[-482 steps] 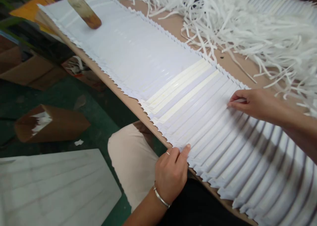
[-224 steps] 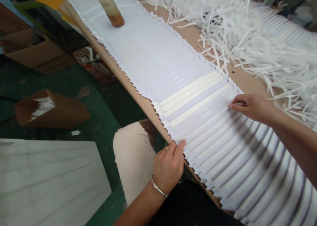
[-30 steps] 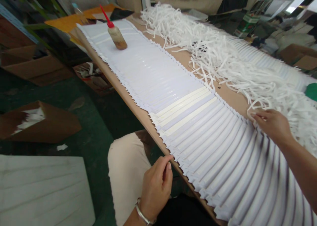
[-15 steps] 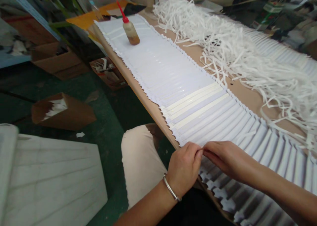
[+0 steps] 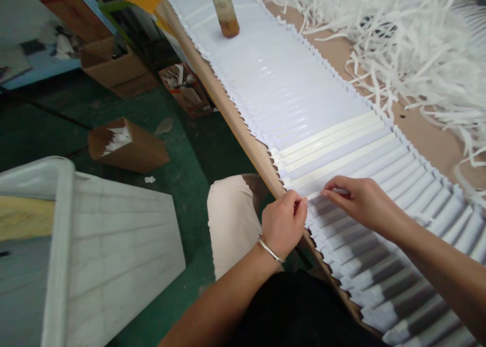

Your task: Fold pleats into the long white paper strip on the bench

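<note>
My left hand [image 5: 284, 221], with a bracelet at the wrist, pinches one end of a short stretch of white strip [image 5: 313, 195]. My right hand [image 5: 355, 199] grips the same strip a little to the right, thumb and fingers closed. Both hands are over the near edge of a long row of overlapping white sheets [image 5: 383, 172] with jagged edges. Just beyond the hands, several cream-coloured bands [image 5: 334, 147] cross the row. Toward the far end a bottle of brown liquid [image 5: 227, 16] with a red cap stands on the sheets. Part of the strip is hidden by my fingers.
A heap of loose white strips [image 5: 413, 48] covers the right side of the brown table [image 5: 334, 48]. To my left are a large white plastic bin [image 5: 125, 235], a cardboard box [image 5: 140, 147] with white scraps, and a cream-covered seat [image 5: 231, 220].
My hands, which were touching, have moved slightly apart, and white strip now shows between them. The view has shifted left and downward, bringing the bin's rim into sight.
</note>
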Demonstrator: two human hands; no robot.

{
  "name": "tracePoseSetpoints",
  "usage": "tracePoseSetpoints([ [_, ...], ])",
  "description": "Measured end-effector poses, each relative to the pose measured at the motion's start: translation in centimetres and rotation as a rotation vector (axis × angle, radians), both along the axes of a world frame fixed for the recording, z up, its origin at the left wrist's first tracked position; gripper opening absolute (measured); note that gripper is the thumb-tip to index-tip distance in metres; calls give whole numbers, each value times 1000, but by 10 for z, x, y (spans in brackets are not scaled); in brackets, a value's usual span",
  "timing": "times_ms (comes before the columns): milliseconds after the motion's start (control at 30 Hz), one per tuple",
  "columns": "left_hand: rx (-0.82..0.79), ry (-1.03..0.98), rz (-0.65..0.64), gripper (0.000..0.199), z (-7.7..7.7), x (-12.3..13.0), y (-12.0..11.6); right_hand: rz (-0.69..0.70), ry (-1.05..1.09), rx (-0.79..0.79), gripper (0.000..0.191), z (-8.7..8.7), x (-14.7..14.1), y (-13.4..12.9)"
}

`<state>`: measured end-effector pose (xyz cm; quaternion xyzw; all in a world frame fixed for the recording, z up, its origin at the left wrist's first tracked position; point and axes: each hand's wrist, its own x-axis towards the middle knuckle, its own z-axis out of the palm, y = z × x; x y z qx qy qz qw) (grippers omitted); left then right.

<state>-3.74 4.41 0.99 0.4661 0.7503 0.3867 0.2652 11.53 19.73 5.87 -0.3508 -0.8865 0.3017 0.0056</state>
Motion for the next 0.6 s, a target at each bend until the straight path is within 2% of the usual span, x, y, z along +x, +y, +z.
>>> tracePoseSetpoints([
  [167, 18, 130, 17, 21, -3, -10, -8, -13, -79, 55, 28, -5, -14, 12],
  [400, 161, 432, -93, 23, -11, -9, -17, -45, -100, 117, 27, -8, -16, 15],
  [600, 126, 603, -179, 31, -11, -7, -13, -70, -117, 120, 26, -8, -18, 15],
])
